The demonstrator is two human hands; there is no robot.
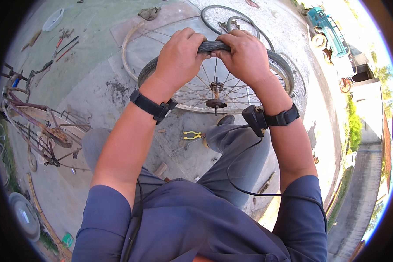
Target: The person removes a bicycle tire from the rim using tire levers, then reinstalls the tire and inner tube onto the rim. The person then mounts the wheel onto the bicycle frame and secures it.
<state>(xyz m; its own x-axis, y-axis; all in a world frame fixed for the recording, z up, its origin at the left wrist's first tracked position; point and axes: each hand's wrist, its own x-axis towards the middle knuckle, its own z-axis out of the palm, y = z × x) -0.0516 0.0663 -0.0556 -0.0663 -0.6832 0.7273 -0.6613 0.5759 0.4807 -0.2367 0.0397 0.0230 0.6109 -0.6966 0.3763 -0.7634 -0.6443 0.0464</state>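
A spoked bicycle wheel with a black tyre is held up in front of me, its rusty hub and axle near the middle. My left hand is closed on the top of the tyre, left of centre. My right hand grips the same tyre just to the right, its thumb near my left hand. Both wrists wear black straps. Yellow-handled pliers lie on the concrete below the wheel, near my shoe.
A rusty bicycle frame lies at the left, with long-handled tools above it. Another rim and loose black tubes or tyres lie beyond the wheel. A teal three-wheeled vehicle stands at the upper right. A grey lid-like disc is lower left.
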